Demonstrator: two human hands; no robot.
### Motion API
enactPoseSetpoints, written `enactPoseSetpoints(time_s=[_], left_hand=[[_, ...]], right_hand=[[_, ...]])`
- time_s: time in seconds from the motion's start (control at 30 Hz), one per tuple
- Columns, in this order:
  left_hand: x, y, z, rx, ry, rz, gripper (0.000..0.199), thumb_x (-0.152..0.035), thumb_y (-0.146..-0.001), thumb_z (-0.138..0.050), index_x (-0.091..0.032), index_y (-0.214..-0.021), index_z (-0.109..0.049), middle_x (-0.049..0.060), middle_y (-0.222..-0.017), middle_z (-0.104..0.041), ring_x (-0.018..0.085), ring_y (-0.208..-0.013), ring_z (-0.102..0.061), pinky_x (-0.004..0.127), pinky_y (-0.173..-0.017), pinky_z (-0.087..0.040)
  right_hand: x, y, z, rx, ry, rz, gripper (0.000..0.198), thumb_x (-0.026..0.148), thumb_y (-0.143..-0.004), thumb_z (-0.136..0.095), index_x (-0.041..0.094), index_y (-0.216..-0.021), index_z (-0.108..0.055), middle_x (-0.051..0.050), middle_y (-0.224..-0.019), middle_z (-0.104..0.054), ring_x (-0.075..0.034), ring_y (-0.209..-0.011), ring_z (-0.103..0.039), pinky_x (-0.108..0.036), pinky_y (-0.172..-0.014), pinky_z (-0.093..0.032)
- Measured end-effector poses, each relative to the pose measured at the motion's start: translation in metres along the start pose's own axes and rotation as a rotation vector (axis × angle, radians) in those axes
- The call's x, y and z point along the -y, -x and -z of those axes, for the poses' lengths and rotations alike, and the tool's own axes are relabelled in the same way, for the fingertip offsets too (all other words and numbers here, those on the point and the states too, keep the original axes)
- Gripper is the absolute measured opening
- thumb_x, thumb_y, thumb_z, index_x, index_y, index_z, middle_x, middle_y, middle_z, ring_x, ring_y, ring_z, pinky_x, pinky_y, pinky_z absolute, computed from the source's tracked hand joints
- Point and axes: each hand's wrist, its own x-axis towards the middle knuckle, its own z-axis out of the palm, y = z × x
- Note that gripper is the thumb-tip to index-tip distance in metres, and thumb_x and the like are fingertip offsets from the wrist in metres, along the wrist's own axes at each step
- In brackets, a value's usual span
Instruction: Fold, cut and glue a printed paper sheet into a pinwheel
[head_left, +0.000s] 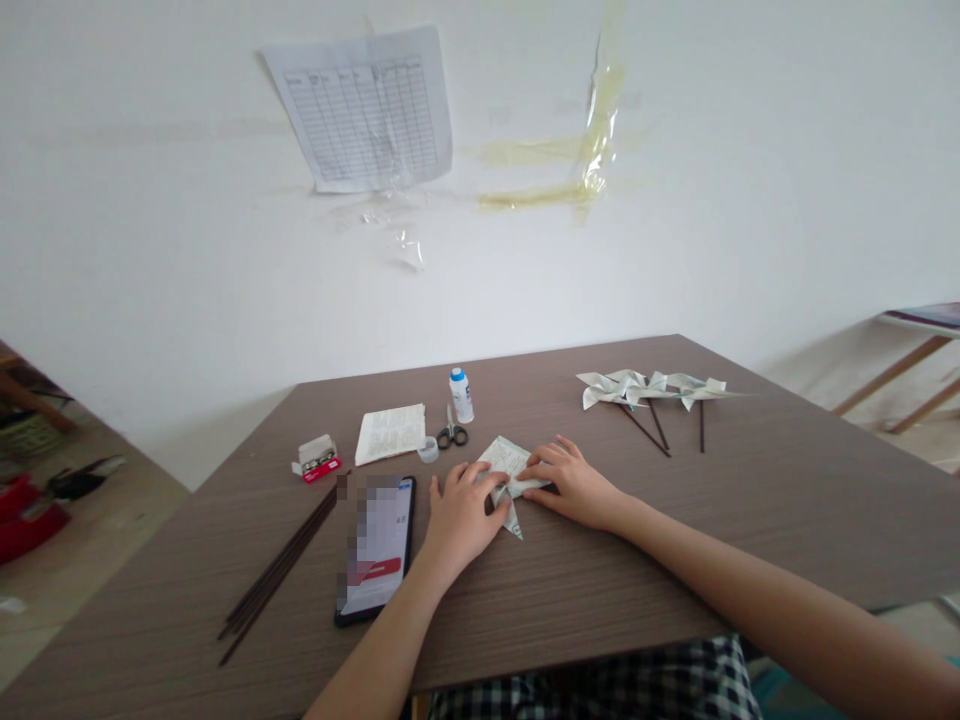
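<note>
A piece of printed paper folded like a pinwheel (505, 456) lies on the table between my hands, one pointed corner toward me. My left hand (469, 505) grips its left side and centre with thumb and fingertips. From the right, my right hand (574, 487) holds a folded flap, its fingers bent over the paper. The fingers cover part of the centre. Several finished paper pinwheels (651, 388) on dark sticks (702, 427) rest at the table's back right.
Behind my hands stand a white bottle with blue cap (462, 396), scissors (452, 434), a tape roll (428, 450) and a paper stack (391, 434). Left are a small red-and-white box (318, 461), loose dark sticks (281, 570) and a phone (379, 545). A wall (225, 270) borders the table (675, 620).
</note>
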Motion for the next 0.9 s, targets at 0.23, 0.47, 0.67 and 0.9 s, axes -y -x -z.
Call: enactPoseSetpoints(time_s=[0.23,0.47,0.67,0.9], left_hand=[[0.0012,-0.0007,-0.0013,-0.005,-0.006,-0.001,0.044,-0.029,-0.117,-0.078,-0.04,-0.159,-0.089,0.009,-0.184,-0.075,0.046,-0.177,-0.058,0.09,-0.149,-0.038],[-0.0011,0.0003,0.0001,0.004,-0.008,0.002,0.054,-0.028,-0.117,-0.077,-0.042,-0.169,-0.084,0.009,-0.185,-0.074,0.046,-0.179,-0.058,0.09,-0.15,-0.037],[-0.0031,0.0016,0.0015,-0.005,-0.015,-0.003,0.054,-0.026,-0.117,-0.077,-0.04,-0.168,-0.084,0.01,-0.185,-0.075,0.046,-0.178,-0.059,0.091,-0.15,-0.036],[-0.0032,0.0019,0.003,0.007,-0.042,-0.011,0.042,-0.029,-0.119,-0.076,-0.04,-0.156,-0.091,0.009,-0.184,-0.075,0.046,-0.178,-0.058,0.092,-0.15,-0.035]], right_hand=[[-0.0003,0.0003,0.0005,-0.013,0.001,0.012,0.027,0.034,-0.118,-0.086,0.034,-0.144,-0.097,-0.013,-0.138,-0.09,-0.036,-0.138,-0.083,-0.08,-0.149,-0.04],[0.0024,-0.0008,0.0018,0.009,0.005,-0.009,0.027,0.033,-0.118,-0.087,0.033,-0.144,-0.096,-0.013,-0.14,-0.089,-0.037,-0.14,-0.083,-0.083,-0.149,-0.039],[0.0011,-0.0007,0.0012,-0.015,-0.006,0.007,0.026,0.036,-0.119,-0.086,0.033,-0.142,-0.097,-0.013,-0.137,-0.089,-0.036,-0.137,-0.082,-0.081,-0.148,-0.041],[-0.001,-0.0003,-0.0003,-0.022,-0.001,0.007,0.025,0.036,-0.118,-0.086,0.034,-0.141,-0.097,-0.012,-0.137,-0.09,-0.036,-0.136,-0.083,-0.079,-0.148,-0.041]])
